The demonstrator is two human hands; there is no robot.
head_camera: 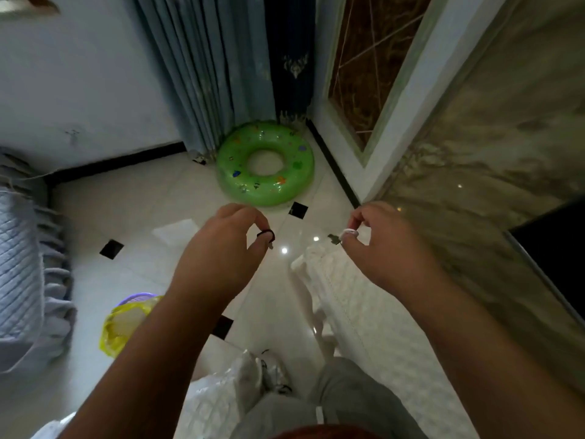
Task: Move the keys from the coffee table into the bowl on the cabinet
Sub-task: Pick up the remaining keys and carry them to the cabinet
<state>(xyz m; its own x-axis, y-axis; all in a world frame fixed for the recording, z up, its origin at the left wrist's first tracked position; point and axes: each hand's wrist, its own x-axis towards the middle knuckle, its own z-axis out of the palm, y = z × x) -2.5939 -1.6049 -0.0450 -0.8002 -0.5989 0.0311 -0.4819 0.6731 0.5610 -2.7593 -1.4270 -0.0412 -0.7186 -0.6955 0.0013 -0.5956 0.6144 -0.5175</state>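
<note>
Down at waist height, both hands are raised over the pale tiled floor (133, 217), each pinching something small. The left hand (218, 248) has its thumb and fingers closed on a dark-headed key (266, 237), with a bit of pale metal showing just below the fingertips. The right hand (380, 245) is likewise pinched shut on a white-headed key (343, 235), whose dark blade sticks out to the left of the fingers. The two keys are held well apart, both in the air, touching nothing but the hands. Beyond them a green inflatable swim ring (265, 163) lies on the floor in the corner, beside grey-blue curtains (202, 71). A yellow plastic bag (122, 324) sits on the floor at lower left.
</note>
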